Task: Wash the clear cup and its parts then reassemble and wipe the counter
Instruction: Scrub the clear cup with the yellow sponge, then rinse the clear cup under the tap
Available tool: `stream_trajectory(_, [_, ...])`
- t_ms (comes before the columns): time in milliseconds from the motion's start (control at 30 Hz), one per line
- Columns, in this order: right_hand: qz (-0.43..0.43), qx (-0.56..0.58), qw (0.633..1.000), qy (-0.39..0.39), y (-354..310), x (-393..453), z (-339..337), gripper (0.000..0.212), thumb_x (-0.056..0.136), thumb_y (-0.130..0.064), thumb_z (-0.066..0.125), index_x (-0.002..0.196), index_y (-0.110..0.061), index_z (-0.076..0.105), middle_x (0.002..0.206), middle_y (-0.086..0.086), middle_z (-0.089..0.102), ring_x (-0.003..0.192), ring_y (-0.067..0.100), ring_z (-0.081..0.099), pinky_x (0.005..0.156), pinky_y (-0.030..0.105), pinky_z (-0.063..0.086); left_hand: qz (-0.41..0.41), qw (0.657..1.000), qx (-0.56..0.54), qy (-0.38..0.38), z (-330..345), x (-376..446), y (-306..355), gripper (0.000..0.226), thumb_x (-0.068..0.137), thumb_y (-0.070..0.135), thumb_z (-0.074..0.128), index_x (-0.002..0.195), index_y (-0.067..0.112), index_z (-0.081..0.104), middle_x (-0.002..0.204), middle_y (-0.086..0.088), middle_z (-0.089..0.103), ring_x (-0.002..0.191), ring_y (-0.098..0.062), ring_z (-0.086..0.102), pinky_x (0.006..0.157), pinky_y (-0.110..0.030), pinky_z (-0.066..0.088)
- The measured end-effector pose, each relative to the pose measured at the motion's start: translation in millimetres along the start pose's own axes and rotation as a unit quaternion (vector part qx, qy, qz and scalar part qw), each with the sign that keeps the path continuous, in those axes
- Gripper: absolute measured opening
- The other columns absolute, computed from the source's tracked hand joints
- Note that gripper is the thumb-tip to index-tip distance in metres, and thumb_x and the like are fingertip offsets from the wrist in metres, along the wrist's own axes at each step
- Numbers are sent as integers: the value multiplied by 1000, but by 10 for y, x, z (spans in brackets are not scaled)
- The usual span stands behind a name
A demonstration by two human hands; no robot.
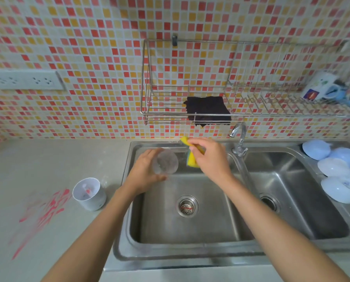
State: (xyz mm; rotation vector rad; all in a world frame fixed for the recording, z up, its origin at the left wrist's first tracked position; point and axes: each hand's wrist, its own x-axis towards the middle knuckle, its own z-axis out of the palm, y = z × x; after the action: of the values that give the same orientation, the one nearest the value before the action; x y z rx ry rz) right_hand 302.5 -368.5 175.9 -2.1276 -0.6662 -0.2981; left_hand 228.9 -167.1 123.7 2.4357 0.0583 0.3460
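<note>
Head view: left hand (144, 169) grips clear cup (166, 162) over the back-left corner of the left sink (190, 226) basin, cup mouth seemingly toward camera. Right hand (208, 157) pinches a folded yellow-green sponge (191, 159) just beside the cup, at the basin's back edge. White cup base (89, 194) stands on counter (48, 169), near the sink's left rim.

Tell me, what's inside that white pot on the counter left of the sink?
Looking down into the white pot, I see a small pale piece with a red-orange bit standing in it. What it is stays too blurry to tell, and the pot's near wall hides the part of the floor closest to us.
</note>
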Motion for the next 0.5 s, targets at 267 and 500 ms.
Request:
stream_trajectory(267, [2,54,997,64,-369,1114,-47,20,88,-15,65,108,-13,71,108,-1,70,97,12,63,86,24,51,-26,1000,-5,-14,153,99,188,90,59,35,89,137,21,45,135,3,51,122,-17,49,105,-37,42])
stream_trajectory(500, [53,-96,989,-97,-170,1766,410,24,89,-2,53,72,-8,70,82,6,69,75,17,65,63,28,54,-54,998,-16,0,241,212,298,90,60,30,90,137,19,45,133,0,52,121,-18,49,106,-38,41])
